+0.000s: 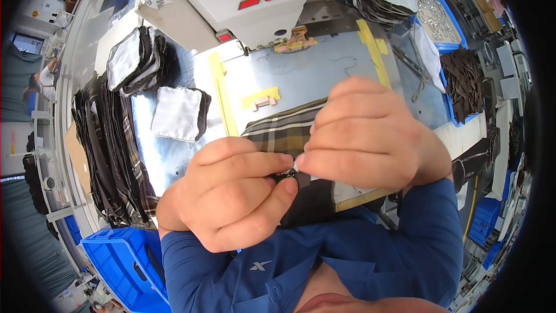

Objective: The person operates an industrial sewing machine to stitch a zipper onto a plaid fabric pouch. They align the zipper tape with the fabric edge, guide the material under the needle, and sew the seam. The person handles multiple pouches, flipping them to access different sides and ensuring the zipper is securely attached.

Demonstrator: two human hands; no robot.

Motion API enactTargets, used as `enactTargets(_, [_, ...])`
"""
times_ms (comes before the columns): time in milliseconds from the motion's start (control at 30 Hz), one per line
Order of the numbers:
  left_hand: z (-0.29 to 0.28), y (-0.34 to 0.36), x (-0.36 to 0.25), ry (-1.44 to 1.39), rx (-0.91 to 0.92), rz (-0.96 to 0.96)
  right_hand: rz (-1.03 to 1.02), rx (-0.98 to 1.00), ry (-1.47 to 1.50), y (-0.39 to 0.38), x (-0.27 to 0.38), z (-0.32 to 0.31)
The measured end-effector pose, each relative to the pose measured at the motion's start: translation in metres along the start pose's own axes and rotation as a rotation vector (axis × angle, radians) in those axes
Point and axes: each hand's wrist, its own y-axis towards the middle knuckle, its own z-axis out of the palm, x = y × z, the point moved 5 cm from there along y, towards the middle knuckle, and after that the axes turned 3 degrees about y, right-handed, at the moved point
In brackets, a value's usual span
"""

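My left hand [229, 194] and my right hand [368, 136] meet over a plaid fabric piece [278, 130] in brown, black and white stripes. Between their fingertips sits a small shiny metal piece [293, 169], with dark material around it. Both hands are closed in a pinch there; the fingers cover most of the piece, so its exact shape cannot be told. The plaid fabric lies on the metal work plate [301, 75] of a white sewing machine [249, 0], its lower part hanging toward me.
Left lie grey-white square pads [176, 113], a second pad stack [136, 61] and folded dark fabric [107, 150] above a blue crate [124, 264]. Right are scissors-like tweezers [411, 61], a blue tray of metal rings [437, 20] and brown strips [463, 84].
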Motion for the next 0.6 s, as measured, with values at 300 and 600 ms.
enactTargets(300, [-0.025, -0.001, 0.025, -0.269, 0.036, -0.234, -0.041, -0.002, -0.038, 0.002, 0.005, -0.004])
enactTargets(600, [-0.02, 0.008, 0.021, -0.172, 0.122, -0.33, -0.085, -0.016, -0.037, 0.002, 0.006, -0.005])
